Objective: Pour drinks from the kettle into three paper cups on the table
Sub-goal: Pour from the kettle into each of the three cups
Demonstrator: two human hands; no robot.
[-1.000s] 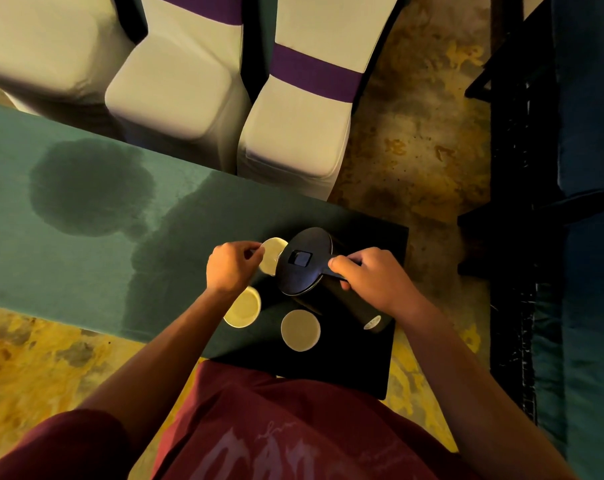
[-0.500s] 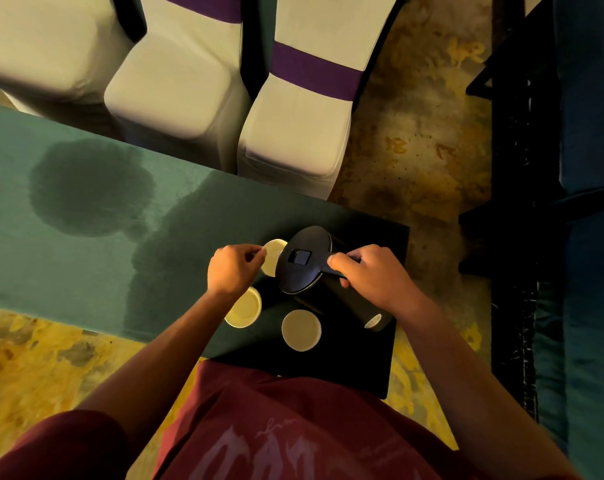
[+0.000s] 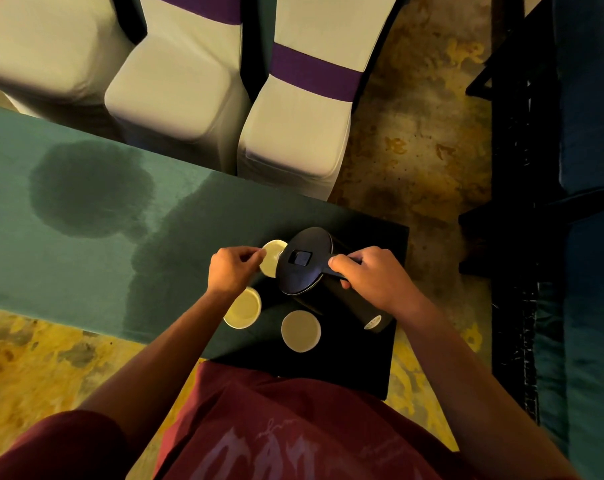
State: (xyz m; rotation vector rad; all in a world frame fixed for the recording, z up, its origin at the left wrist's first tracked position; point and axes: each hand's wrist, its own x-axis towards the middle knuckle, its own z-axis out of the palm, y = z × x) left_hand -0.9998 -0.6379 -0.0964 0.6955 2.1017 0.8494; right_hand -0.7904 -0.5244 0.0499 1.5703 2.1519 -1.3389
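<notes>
The black kettle [image 3: 305,261] is tilted toward the nine o'clock side, its lid facing up and its base raised at four o'clock, above the dark tray [image 3: 376,368] at the right end of the counter [image 3: 86,258]. The right hand [image 3: 369,275] is clenched around the kettle's handle, thumb laid along the top of it. The kettle's front edge hangs over the far paper cup [image 3: 271,256], which stands at nine o'clock from the lid; whether liquid is running cannot be told. The left hand [image 3: 231,268] pinches the rim of this far cup with curled fingers. Two more cups stand nearer the person: the left cup [image 3: 243,308] at seven o'clock from the kettle, partly under the left wrist, and the near cup [image 3: 300,330] at six o'clock, on the tray. The three cups stand apart from one another.

The counter carries a green cloth with two dark wet-looking patches [image 3: 92,188] toward ten o'clock. Beyond it, at twelve o'clock, stand white-covered chairs [image 3: 293,133], one with a purple band. The person wears a maroon shirt [image 3: 276,427].
</notes>
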